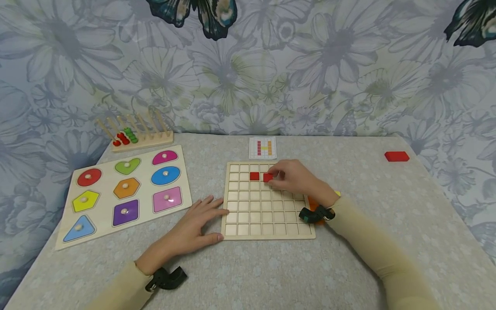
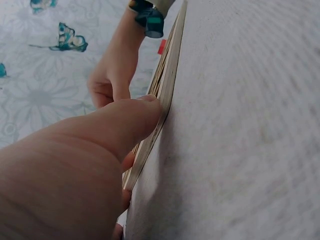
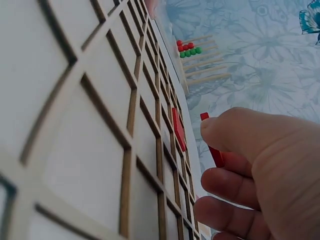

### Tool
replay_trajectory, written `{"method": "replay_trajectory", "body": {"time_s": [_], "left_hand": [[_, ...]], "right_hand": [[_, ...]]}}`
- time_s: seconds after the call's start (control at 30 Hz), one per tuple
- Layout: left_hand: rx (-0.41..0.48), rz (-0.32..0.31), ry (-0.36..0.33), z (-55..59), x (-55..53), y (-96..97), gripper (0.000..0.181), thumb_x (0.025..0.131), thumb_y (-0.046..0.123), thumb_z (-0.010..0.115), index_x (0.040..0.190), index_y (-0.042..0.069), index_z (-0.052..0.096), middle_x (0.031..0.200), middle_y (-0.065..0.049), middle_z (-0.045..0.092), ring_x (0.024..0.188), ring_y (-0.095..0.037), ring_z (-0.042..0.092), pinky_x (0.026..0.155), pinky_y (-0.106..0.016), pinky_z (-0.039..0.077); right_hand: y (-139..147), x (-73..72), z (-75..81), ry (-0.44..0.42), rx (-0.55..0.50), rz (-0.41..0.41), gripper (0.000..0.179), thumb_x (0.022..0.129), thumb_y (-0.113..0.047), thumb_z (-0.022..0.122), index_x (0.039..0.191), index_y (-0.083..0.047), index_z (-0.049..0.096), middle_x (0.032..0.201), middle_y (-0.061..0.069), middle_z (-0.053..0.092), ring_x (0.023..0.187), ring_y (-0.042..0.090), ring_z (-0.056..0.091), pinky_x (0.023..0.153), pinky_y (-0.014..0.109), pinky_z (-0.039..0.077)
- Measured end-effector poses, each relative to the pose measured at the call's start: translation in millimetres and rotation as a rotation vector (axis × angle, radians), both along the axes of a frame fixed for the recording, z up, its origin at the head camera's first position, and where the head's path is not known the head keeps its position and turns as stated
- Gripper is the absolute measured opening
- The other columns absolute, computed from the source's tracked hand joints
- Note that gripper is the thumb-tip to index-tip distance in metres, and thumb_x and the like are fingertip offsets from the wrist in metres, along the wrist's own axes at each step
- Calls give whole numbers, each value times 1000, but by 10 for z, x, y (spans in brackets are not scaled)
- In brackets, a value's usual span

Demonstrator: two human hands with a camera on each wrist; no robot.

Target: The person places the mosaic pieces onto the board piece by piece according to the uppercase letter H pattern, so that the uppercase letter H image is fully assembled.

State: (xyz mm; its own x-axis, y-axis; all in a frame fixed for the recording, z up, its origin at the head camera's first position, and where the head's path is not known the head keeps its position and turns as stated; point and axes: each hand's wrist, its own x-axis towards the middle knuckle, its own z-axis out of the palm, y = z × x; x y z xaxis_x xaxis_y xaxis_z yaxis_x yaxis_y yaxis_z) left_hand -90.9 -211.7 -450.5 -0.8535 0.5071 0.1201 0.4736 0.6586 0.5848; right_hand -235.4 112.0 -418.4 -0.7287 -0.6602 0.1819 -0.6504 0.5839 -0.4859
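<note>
A wooden grid board (image 1: 267, 238) lies in front of me on the table. One red square tile (image 1: 254, 176) sits in a cell near its far edge. My right hand (image 1: 296, 178) pinches another red tile (image 3: 216, 152) between thumb and fingers, just over the grid to the right of the first; the right wrist view shows it tilted on edge. My left hand (image 1: 193, 228) rests at the board's left side, fingers spread, with thumb and fingertips against the edge. Behind the board lies a small pattern card (image 1: 262, 148) with red, yellow and orange squares.
A shape puzzle board (image 1: 145, 226) with knobbed pieces lies at the left. Behind it stands a wooden peg rack (image 1: 143, 142) with red and green beads. Red pieces (image 1: 397, 156) lie far right. Orange pieces (image 1: 313, 204) show partly under my right wrist.
</note>
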Motion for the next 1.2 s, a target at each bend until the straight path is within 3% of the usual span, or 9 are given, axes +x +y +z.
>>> {"method": "replay_trajectory", "body": {"time_s": [0.33,0.57,0.8,1.2], "left_hand": [[-3,0,14,-1,-3,-9,53,86,33,79,136,19,64,157,-17,48,150,-50,33,118,-73,21],[-9,10,-22,7,-1,-14,57,85,32,80,137,18,63,159,-15,46,152,-47,30,121,-70,18],[-6,8,-7,-1,-6,-5,55,85,33,80,136,19,63,158,-17,47,151,-49,31,120,-72,20],[-23,9,-41,4,-15,-7,58,85,33,80,138,20,62,161,-14,44,154,-46,28,123,-67,17]], "right_hand": [[-82,24,13,-38,31,-9,30,88,-24,79,113,-7,76,102,5,77,80,13,63,73,28,54],[-135,23,-9,-77,59,0,30,90,-27,77,114,-9,76,102,3,76,83,12,62,77,29,54],[-159,35,-6,-44,78,13,31,90,-25,77,115,-7,76,102,4,76,82,12,62,77,30,55],[-228,38,-28,-37,69,17,26,89,-26,79,110,-11,78,96,0,76,77,11,58,71,25,50]]}}
